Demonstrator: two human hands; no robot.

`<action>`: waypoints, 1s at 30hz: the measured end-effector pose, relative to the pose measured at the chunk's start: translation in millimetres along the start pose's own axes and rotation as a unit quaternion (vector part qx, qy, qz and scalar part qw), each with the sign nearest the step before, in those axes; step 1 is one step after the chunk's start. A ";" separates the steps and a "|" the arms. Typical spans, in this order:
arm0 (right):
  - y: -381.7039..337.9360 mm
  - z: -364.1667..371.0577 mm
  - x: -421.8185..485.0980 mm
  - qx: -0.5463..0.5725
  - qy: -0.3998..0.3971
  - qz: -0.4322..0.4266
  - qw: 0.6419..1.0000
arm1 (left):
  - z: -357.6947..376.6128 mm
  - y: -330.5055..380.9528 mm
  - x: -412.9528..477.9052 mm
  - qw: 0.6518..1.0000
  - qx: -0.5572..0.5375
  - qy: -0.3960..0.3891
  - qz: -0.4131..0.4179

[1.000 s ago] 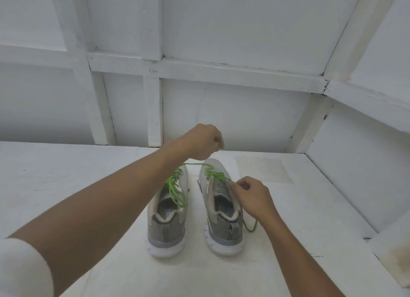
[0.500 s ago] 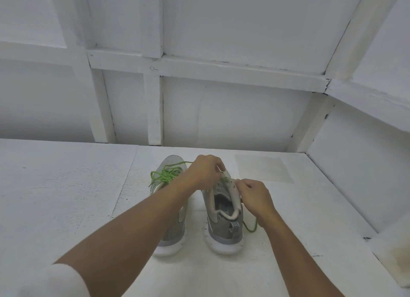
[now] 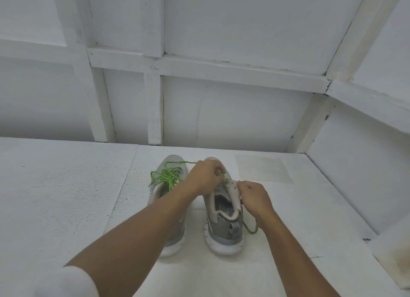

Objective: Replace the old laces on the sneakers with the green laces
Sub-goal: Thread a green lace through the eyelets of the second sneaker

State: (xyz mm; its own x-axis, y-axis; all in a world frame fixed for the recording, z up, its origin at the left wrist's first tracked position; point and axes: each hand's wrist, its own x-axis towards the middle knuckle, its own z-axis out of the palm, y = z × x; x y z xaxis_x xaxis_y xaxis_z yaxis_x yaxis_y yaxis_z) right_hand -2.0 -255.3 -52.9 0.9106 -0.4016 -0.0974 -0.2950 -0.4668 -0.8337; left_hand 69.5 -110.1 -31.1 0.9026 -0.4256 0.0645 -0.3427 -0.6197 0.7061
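Two grey sneakers with white soles stand side by side, heels toward me. The left sneaker carries a loose tangle of green lace over its front. My left hand hovers above the front of the right sneaker and pinches a strand of green lace that runs over from the left shoe. My right hand grips the right sneaker's eyelet flap on its right side. A free green lace end trails on the surface beside the right heel. The right shoe's eyelets are mostly hidden by my hands.
The shoes stand on a white painted surface that meets a white framed wall behind. A low white wall borders the right side, with a stained ledge corner at the near right.
My left hand came down from above the shoes to the right sneaker's front, taking the green strand with it. My right hand stayed at the shoe's right flap.
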 end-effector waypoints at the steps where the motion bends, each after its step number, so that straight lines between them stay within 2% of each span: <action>1: 0.4 0.1 0.6 0.001 -0.002 0.001 1.000 | 0.9 0.6 0.0 1.000 0.002 0.003 0.002; 30: 6.0 0.4 5.5 -0.013 -0.015 -0.003 1.000 | 9.0 7.5 3.9 0.998 0.065 0.000 0.023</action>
State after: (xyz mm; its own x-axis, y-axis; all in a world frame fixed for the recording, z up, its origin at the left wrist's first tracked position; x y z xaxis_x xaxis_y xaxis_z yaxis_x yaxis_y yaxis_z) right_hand 1.3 -260.0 -58.7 0.9204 -0.3756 -0.1086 -0.2964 -0.4890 -0.8203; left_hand 68.1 -122.3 -31.9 0.8852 -0.4555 0.0948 -0.4148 -0.6803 0.6042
